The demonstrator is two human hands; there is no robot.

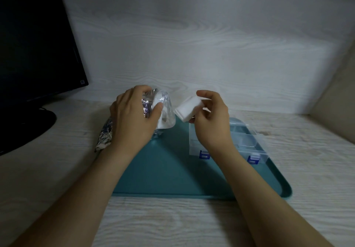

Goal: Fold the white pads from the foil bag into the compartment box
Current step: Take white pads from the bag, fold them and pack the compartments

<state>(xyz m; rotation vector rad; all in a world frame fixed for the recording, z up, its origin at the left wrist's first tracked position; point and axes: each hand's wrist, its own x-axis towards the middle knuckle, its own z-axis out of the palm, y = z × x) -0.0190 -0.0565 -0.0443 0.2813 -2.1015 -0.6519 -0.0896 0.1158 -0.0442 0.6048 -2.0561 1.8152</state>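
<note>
Our arms reach in from seven and five o'clock, left hand [132,118] gripping the foil bag [104,137], right hand [212,119] pinching a white pad [186,110].

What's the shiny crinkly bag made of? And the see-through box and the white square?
The foil bag looks like thin metal foil: silvery, shiny, crinkled. The compartment box seems hard clear plastic: you see through its walls, and its clips are blue. The white pad in the right hand looks soft and matte, maybe cotton or gauze.
</note>
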